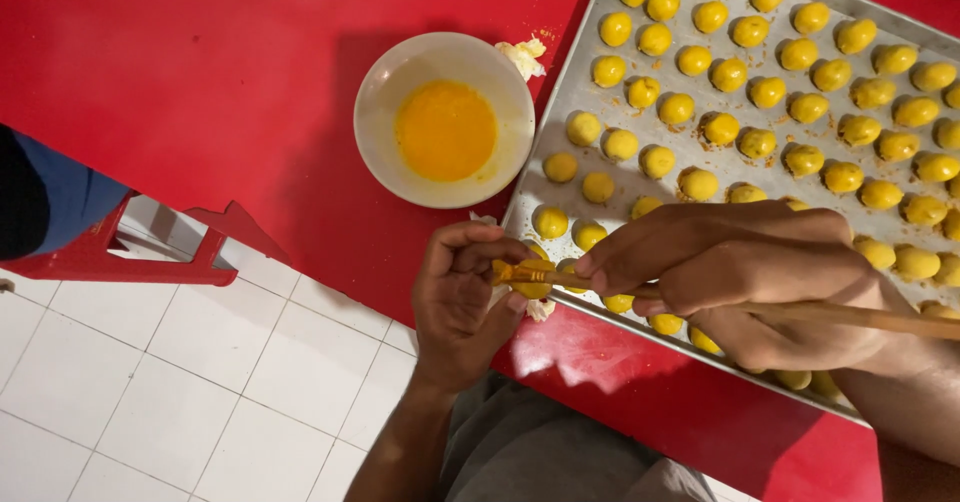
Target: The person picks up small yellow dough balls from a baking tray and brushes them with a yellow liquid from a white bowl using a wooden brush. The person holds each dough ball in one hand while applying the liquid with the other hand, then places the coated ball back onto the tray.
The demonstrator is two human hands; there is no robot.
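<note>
A small yellow dough ball, glossy and rounded, sits pinched at the left hand's fingertips, just off the tray's corner. Across its top lies the brush (a slim wooden handle), bristle end apparently touching it, running back under the right hand's fingers.

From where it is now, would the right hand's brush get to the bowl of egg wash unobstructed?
Probably yes: the bowl stands open beside the tray, and nothing lies between it and the right hand holding the brush.
</note>
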